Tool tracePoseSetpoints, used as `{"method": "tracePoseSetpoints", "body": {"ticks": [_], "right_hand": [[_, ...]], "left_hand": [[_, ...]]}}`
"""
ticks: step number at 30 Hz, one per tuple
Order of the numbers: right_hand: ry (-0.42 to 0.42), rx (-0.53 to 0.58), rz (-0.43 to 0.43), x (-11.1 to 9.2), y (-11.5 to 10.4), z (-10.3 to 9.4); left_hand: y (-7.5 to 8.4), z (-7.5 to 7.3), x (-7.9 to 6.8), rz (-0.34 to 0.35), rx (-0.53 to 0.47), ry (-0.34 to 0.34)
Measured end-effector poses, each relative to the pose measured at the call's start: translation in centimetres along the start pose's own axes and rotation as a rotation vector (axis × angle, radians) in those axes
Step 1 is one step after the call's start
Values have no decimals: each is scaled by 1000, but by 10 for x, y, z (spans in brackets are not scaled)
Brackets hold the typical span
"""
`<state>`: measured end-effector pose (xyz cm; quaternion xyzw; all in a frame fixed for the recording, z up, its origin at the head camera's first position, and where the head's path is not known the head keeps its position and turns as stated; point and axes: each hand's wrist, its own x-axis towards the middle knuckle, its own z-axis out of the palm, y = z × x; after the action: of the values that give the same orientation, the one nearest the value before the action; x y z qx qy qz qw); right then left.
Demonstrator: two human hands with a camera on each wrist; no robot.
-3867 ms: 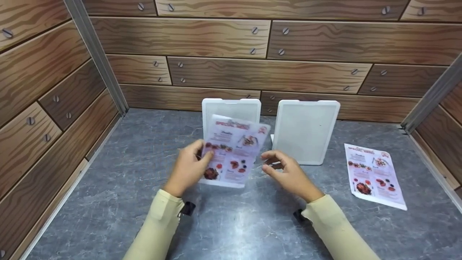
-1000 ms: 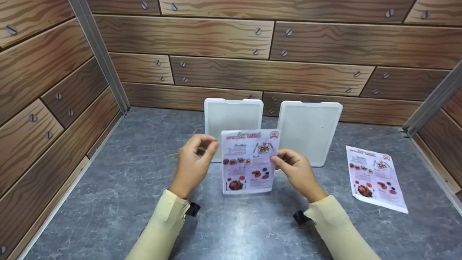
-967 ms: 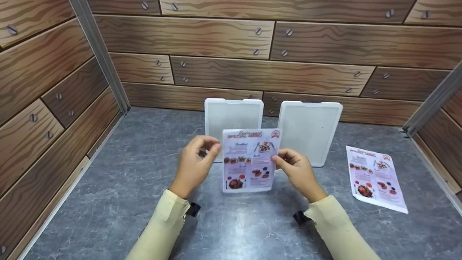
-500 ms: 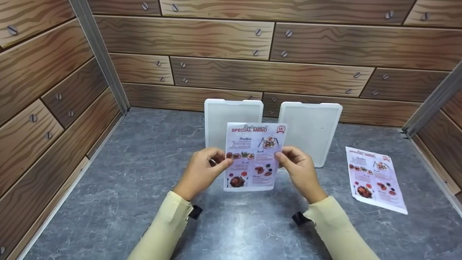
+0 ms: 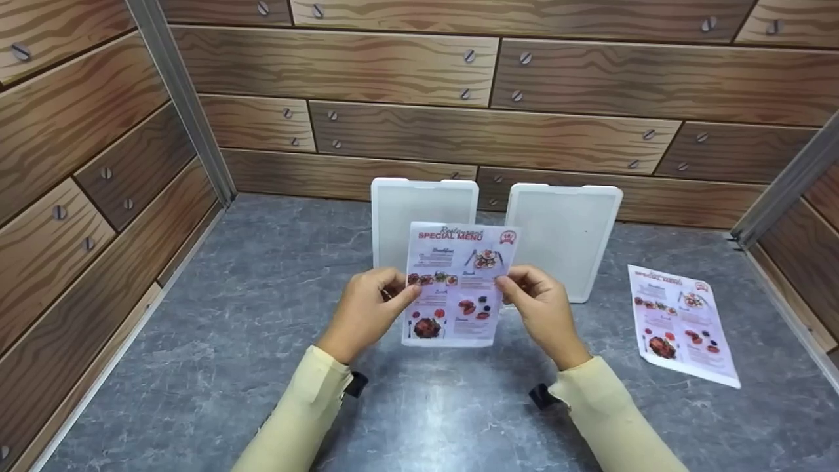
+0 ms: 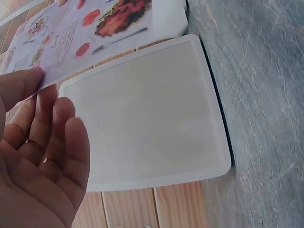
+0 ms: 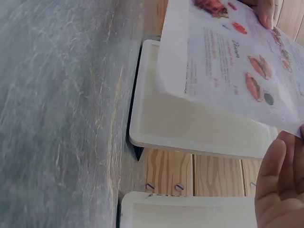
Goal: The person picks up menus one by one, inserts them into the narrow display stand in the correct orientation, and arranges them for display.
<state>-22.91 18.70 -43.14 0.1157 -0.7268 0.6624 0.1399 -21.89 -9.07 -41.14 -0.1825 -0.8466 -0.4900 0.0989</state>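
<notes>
A printed paper menu (image 5: 459,314) is held up between both hands in the head view, its printed face toward me. My left hand (image 5: 367,311) pinches its left edge between thumb and fingers; the left wrist view shows the thumb on the front of the menu (image 6: 61,52). At the right edge, my right hand (image 5: 544,314) pinches it the same way. Behind the menu stand two white framed panels, the left panel (image 5: 423,206) partly covered by the menu and the right panel (image 5: 567,229) mostly in sight.
A second menu sheet (image 5: 682,328) lies on the grey marbled table (image 5: 216,341) at the right, one corner slightly curled. Wood-patterned walls (image 5: 419,128) close off the back and both sides. Beneath the right panel, a dark stand foot (image 7: 137,151) shows in the right wrist view.
The menu passed from the left hand to the right, then the left hand came down and took its left edge again. The menu has risen slightly. Panels and second menu stayed put.
</notes>
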Motion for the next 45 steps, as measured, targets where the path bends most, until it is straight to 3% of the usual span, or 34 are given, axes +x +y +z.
{"method": "tracePoseSetpoints", "body": {"ticks": [9,13,23,30,36,45], "right_hand": [[19,69,28,1,-3,-1],[20,81,1,0,-2,-1],[-30,44,20,1,5,-1],[-41,16,51,1,3,-1],[-53,5,85,1,3,-1],[-48,-2,69,0,5,2]], "left_hand": [[-3,1,-1,-52,21,-143],[-5,2,0,-50,45,-163],[-8,0,1,-11,34,-69],[-8,1,4,32,-44,59],[-8,2,6,21,-62,99],[-10,3,5,41,-74,180]]}}
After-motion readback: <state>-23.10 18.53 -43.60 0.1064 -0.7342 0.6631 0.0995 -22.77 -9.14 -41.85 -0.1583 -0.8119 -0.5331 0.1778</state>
